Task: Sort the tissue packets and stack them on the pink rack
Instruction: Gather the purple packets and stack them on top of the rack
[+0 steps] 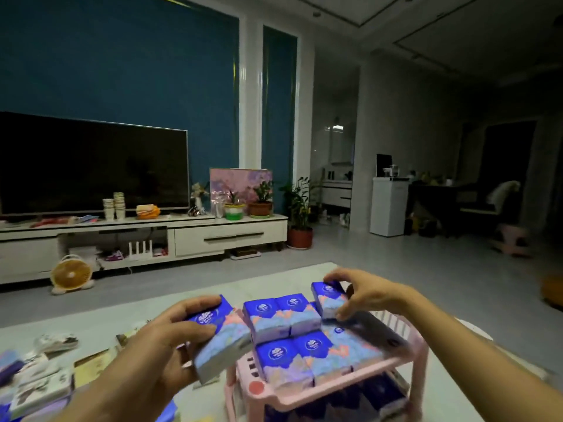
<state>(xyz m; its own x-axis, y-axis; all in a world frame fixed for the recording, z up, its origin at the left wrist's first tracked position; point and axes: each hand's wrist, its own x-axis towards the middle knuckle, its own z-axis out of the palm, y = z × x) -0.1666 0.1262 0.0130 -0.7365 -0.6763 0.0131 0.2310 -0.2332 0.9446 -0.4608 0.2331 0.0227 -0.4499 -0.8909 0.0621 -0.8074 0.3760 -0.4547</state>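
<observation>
— How far along are the tissues?

— A good way, I think. The pink rack (422,360) stands on the table (100,321). Its top shelf has a bottom layer (301,357) of blue packets lying flat, side by side. On those sits a top pair (283,315), at the back. So a second layer is started but not full.

— Is anything under that shelf?

— The lower shelf (350,397) looks full of dark blue things. They may be more packets, but it is too dim to be sure.

— What are the hands doing?

— The left hand (161,342) has its fingers and thumb curled round the left packet (222,339). That one is in the air, just left of the rack, not on it yet. The right hand (365,295) pinches the right packet (329,300) from above, at the back right of the stack, just beside the top pair. I cannot tell if it touches the layer under it.

— Which way do they point?

— Each packet is longer one way. The left packet's long side runs from near the person out to the far side. Its dark blue end is far and its pale end is near, tipped down a bit. The right packet goes the same way, blue end far, and it is tilted too. The ones on the rack lie like that as well, blue ends away.

— What is left?

— Those two need to go down, I guess. Then there are loose packets (39,388) of another colour at the left of the table, not on the rack.
</observation>
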